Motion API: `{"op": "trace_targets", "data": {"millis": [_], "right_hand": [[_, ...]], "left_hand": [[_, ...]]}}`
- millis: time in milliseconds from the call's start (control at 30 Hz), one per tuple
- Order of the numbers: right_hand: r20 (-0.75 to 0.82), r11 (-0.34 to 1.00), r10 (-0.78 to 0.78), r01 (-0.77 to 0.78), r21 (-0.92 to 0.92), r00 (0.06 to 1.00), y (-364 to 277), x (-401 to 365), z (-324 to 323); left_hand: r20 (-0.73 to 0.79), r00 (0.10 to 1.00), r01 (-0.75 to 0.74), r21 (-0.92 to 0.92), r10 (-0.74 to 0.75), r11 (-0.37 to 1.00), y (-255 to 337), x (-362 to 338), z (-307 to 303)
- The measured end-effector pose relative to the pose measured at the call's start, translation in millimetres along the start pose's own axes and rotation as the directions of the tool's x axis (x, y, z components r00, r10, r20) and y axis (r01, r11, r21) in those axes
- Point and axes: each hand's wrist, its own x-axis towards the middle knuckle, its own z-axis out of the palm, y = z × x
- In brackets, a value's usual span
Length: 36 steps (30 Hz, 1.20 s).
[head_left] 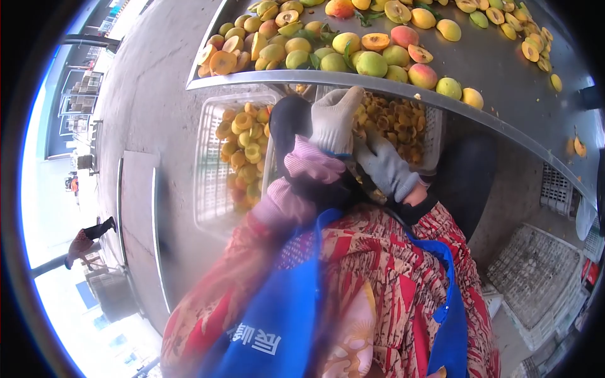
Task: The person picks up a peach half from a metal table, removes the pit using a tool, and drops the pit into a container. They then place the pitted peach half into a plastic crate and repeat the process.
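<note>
My left hand (334, 121), in a whitish glove with a pink cuff above it, is closed just below the metal table's front edge. Its fingers are curled and the thumb lies on top; anything inside the grip is hidden. Lower and to the right, my right hand (389, 169) wears a grey glove, fingers bent together close to the left wrist. What it holds, if anything, does not show. Beneath the hands stands a white crate (433, 135) holding apricot halves (397, 120). Whole and cut apricots (372, 64) lie along the table edge above.
The metal table (504, 82) spans the top, with more cut apricots (535, 47) at its far right. Another crate (205, 164) of halves (249, 148) sits left of my knee. Stacked crates (535, 277) stand at the right. Far left, a person (82, 242) bends over.
</note>
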Motion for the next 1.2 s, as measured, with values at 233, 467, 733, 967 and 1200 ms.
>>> {"op": "trace_targets", "data": {"millis": [233,467,733,967,1200], "right_hand": [[0.429,0.826,0.351,-0.491,0.276,0.832,-28.0,4.0,-22.1],[0.562,0.496,0.66,-0.851,0.173,0.499,-46.3,20.0,-40.6],[0.479,0.69,0.605,-0.719,0.083,0.636,-30.8,12.0,-38.6],[0.773,0.859,0.383,-0.504,-0.095,0.506,46.7,1.5,-42.4],[0.782,0.523,0.423,-0.828,0.202,0.458,28.5,38.6,-33.2]], "left_hand": [[0.349,0.854,-0.512,0.428,0.387,0.745,12.2,-10.0,-12.0],[0.094,0.993,0.055,0.215,-0.077,0.975,-0.1,0.9,-12.3],[0.443,0.848,0.413,-0.209,-0.291,0.886,-29.8,21.3,-39.8],[-0.082,0.987,0.139,0.034,-0.136,0.99,-8.7,-19.0,-27.3],[0.03,0.995,-0.102,0.355,0.097,0.929,33.2,-54.4,-44.9]]}}
